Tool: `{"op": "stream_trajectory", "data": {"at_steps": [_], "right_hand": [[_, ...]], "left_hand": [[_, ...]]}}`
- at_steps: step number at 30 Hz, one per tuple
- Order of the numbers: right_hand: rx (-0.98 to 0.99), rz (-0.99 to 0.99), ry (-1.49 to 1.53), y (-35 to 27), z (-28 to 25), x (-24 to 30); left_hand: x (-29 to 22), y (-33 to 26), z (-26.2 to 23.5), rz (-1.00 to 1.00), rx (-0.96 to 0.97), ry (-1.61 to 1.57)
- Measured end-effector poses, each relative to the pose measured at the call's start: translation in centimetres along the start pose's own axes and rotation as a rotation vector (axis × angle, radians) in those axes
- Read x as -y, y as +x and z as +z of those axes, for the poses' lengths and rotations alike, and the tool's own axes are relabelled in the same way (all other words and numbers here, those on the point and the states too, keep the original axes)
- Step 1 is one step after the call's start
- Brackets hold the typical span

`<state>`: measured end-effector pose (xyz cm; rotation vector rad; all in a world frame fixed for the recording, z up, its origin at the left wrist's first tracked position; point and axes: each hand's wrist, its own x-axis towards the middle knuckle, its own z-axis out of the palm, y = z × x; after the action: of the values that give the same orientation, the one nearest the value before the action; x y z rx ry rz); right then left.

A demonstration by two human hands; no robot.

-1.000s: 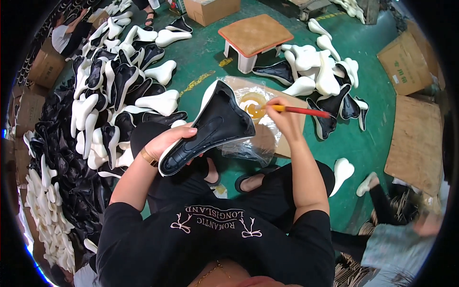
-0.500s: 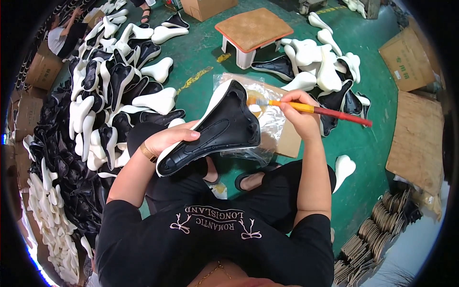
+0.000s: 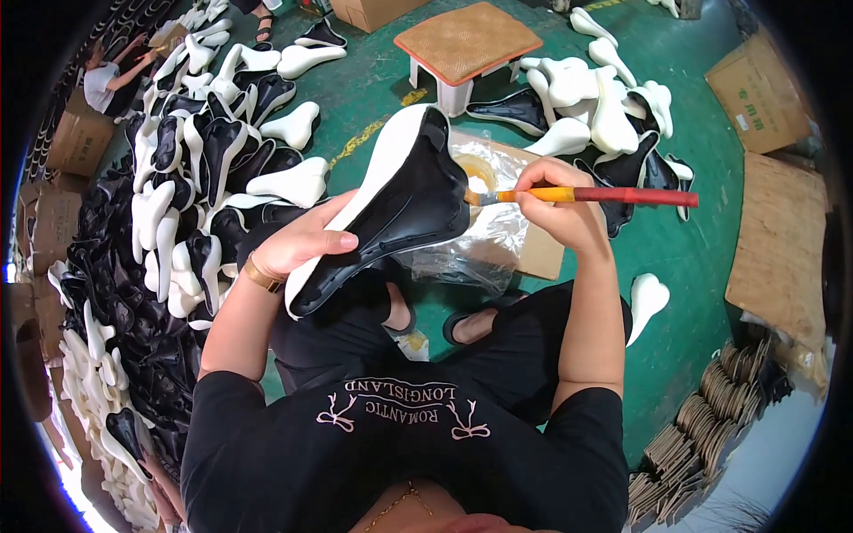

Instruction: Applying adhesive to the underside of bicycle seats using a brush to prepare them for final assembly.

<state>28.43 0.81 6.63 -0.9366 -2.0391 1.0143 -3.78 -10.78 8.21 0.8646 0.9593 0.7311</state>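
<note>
Brushwork along a rim looks, in our judgement, to be the step in hand. From the head view, the only one we have, we see the bicycle saddle (image 3: 391,204) tilted in front of the lap, its black hollow underside facing up. Our left hand (image 3: 306,244) is clamped on the saddle's narrow end, thumb across the edge. Our right hand (image 3: 569,218) is closed around the paintbrush (image 3: 613,195), its bristles at the saddle's broad end; whether they touch, we cannot tell. We judge the next stroke calls for a steady left grip and a light, even pull.

Counting, we find one saddle held, one paintbrush, one yellowish dish (image 3: 477,167) partly behind the saddle, one clear plastic sheet (image 3: 458,266) and one cardboard piece (image 3: 542,253) beneath it. We count one low stool (image 3: 466,43) and one lone white saddle (image 3: 649,300) on the floor. The left saddle heap (image 3: 298,182) and right saddle heap (image 3: 611,115) overlap too much for us to count.
</note>
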Motion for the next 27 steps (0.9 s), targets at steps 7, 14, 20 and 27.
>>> {"op": "stream_trajectory", "data": {"at_steps": [7,14,20,27], "right_hand": [[-0.040,0.221,0.330,-0.5,0.5,-0.8],[-0.076,0.290,0.436,-0.4,1.8,-0.5],[-0.289,0.299,0.109,0.3,2.1,-2.5],[-0.159,0.224,-0.031,0.5,4.1,-4.8]], "left_hand": [[1.1,0.1,1.5,0.207,-0.160,0.535],[3.0,1.4,1.8,0.401,-0.210,0.621],[3.9,2.6,1.8,0.422,-0.283,0.659],[4.7,3.7,1.6,0.424,-0.345,0.577]]}}
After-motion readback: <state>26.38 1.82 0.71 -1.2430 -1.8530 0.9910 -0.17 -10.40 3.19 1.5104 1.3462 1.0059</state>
